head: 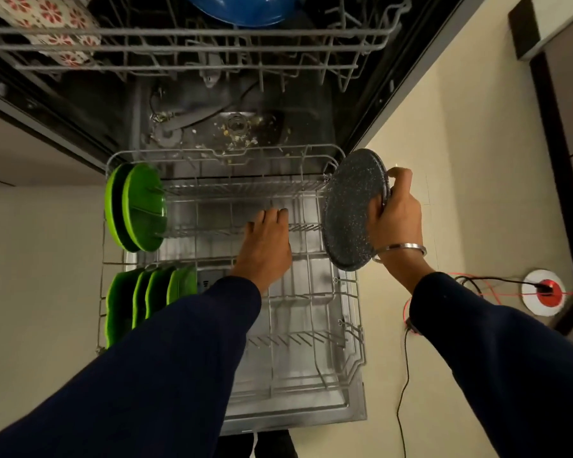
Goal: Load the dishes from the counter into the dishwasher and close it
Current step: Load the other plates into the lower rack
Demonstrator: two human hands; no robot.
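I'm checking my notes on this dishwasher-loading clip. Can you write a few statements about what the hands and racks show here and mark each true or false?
1. The right hand grips a speckled grey plate at the right edge of the lower rack. True.
2. The left hand holds a green plate. False: it holds nothing and reaches down onto the rack's wires.
3. Green plates stand on edge on the rack's left side. True.
4. The upper rack is bare. False: a blue bowl and a floral-patterned dish sit in it.
5. The dishwasher door is shut. False: it is open, with the lower rack pulled out.
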